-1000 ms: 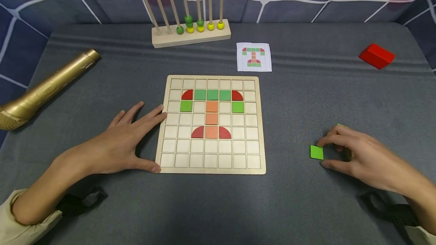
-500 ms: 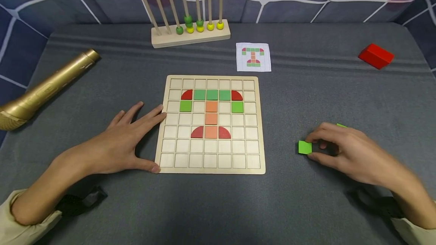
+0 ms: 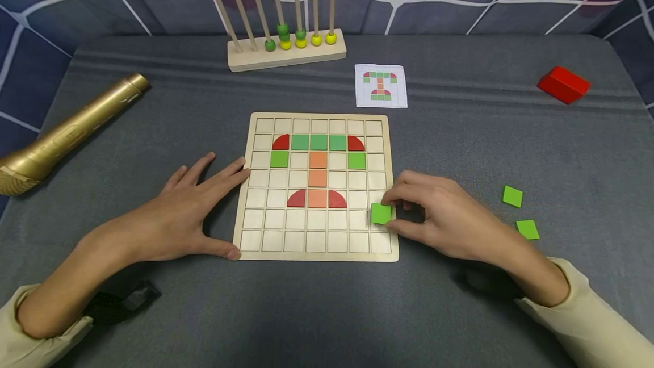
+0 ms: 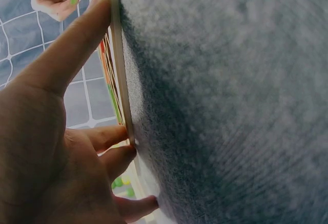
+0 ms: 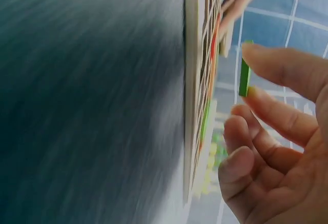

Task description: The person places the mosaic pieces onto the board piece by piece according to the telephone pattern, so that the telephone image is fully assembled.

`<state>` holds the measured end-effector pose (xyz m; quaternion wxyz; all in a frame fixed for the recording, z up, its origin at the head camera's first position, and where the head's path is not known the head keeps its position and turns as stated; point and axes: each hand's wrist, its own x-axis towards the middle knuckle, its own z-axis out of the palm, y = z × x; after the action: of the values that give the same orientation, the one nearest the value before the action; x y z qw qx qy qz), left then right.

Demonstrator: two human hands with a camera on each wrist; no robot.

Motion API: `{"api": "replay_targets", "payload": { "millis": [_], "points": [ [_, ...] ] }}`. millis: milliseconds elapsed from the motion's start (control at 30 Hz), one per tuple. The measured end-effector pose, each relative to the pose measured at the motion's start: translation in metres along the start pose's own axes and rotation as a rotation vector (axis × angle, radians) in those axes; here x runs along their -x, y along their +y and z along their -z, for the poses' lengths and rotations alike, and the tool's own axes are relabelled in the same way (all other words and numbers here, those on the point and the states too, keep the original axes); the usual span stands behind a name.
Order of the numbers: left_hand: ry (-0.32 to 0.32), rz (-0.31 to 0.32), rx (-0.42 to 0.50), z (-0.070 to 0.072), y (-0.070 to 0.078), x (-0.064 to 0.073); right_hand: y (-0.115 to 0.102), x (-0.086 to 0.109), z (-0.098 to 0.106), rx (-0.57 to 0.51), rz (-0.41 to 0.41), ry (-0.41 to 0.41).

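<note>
A wooden grid board lies mid-table, with red quarter-round, green and orange square tiles set in some of its cells. My left hand is spread at the board's left edge, thumb at the lower corner and fingertips along the side. Between thumb and index finger, my right hand pinches a light green square tile by its edges. That tile is over the board's right side, raised above the surface in the right wrist view, where its thin edge shows. Two more green tiles lie on the table to the right.
Behind the board lies a paper card printed with a coloured tile pattern. A wooden peg stand with green and yellow beads is at the back. A gold microphone-shaped object lies at left, a red block at far right.
My right hand has lifted the green tile off the table and carried it left over the board, uncovering two other green tiles. The left hand stays put.
</note>
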<state>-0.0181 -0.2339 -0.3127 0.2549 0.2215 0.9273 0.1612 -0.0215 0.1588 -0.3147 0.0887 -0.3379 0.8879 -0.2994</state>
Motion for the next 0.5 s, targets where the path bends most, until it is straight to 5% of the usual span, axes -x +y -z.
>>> {"api": "replay_targets", "payload": {
  "millis": [500],
  "points": [
    [0.009, -0.010, -0.014, -0.001, -0.001, -0.001, -0.046, -0.047, -0.032, -0.091, 0.039, -0.006]
  ]
}}
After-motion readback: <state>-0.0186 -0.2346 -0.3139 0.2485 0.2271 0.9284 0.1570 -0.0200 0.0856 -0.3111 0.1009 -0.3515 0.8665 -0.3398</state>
